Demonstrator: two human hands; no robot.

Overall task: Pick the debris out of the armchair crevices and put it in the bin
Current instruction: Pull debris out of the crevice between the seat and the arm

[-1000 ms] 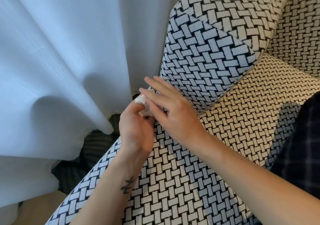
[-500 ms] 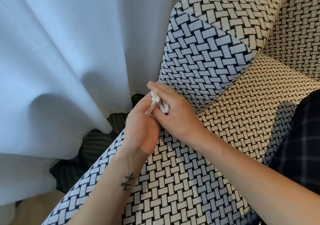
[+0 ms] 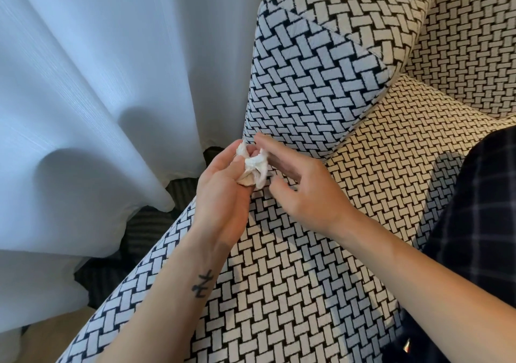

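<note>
Head view, centre of the frame: a crumpled white paper tissue wad [image 3: 254, 166] is pinched in the left hand [image 3: 223, 192], just over the crevice of the black-and-white basket-weave fabric armchair [image 3: 307, 89]. The right hand [image 3: 304, 195] is loosely spread, fingertips touching the wad. This piece is judged extracted; no bin is shown, so binning it and checking the other crevices are left.

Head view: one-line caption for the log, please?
Left hand holds a crumpled white tissue over the woven armchair, right hand beside it.

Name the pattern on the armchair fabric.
Black-and-white basketweave on the armchair; the head view shows it best.
</note>
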